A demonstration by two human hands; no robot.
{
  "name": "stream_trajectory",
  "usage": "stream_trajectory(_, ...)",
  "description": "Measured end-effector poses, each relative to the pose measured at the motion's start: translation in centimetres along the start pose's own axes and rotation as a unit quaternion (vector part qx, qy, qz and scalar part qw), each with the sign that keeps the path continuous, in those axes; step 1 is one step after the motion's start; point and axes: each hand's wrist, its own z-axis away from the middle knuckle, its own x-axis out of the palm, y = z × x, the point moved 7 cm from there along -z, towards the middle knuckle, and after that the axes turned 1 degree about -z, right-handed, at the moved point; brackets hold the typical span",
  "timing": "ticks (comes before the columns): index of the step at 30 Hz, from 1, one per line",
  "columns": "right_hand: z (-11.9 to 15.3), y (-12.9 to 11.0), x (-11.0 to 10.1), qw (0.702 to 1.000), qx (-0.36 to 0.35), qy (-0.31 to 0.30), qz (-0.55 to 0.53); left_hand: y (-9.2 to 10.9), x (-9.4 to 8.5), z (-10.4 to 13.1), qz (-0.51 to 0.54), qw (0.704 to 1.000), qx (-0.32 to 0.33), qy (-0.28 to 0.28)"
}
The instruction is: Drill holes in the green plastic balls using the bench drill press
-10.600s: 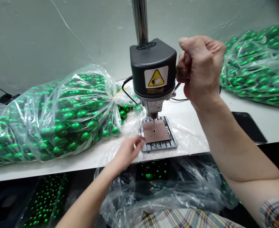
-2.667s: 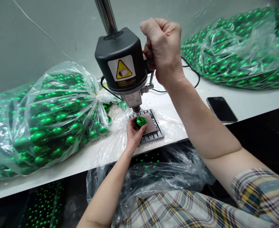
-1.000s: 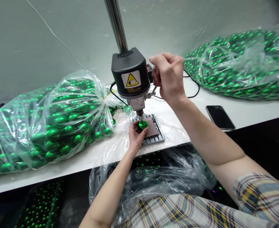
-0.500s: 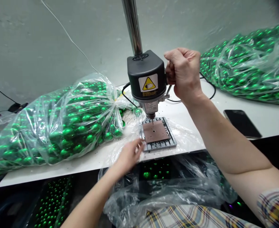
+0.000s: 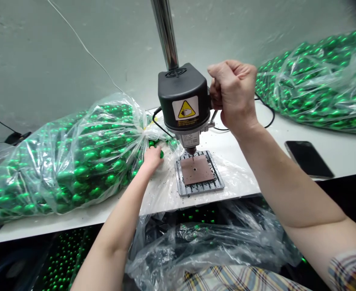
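Observation:
A black drill press [image 5: 182, 95] with a yellow warning label stands at the centre on a chrome column. My right hand [image 5: 237, 91] is closed round its feed handle at the right side of the housing. Below the drill, a brown square plate [image 5: 200, 173] with a small hole lies on the slotted metal base [image 5: 178, 186], among dark crumbs. My left hand [image 5: 153, 157] is at the mouth of the left bag, its fingers curled at a green ball [image 5: 161, 154]. The clear bag of shiny green balls [image 5: 84, 161] lies left of the press.
Another bag of green balls [image 5: 320, 89] lies at the back right. A black phone [image 5: 309, 159] rests near the white table's [image 5: 350, 149] right front edge. Clear plastic [image 5: 214, 246] hangs below the front edge, over more green balls. Cables run behind the press.
My left hand has moved from beside the metal base up and left to the green balls at the bag's mouth, where its fingers have closed. My right hand stays on the handle.

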Motion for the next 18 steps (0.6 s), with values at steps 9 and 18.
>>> stream_trajectory(9, 0.4, -0.3, -0.1, 1.000, -0.002, 0.024, 0.006, 2.4, 3.4, 8.2, 0.539, 0.805, -0.120, -0.217)
stream_trajectory(18, -0.2, 0.0, -0.2, 0.999, -0.025, 0.009, 0.029, 2.1, 6.0, 9.3, 0.658, 0.702, -0.217, -0.164)
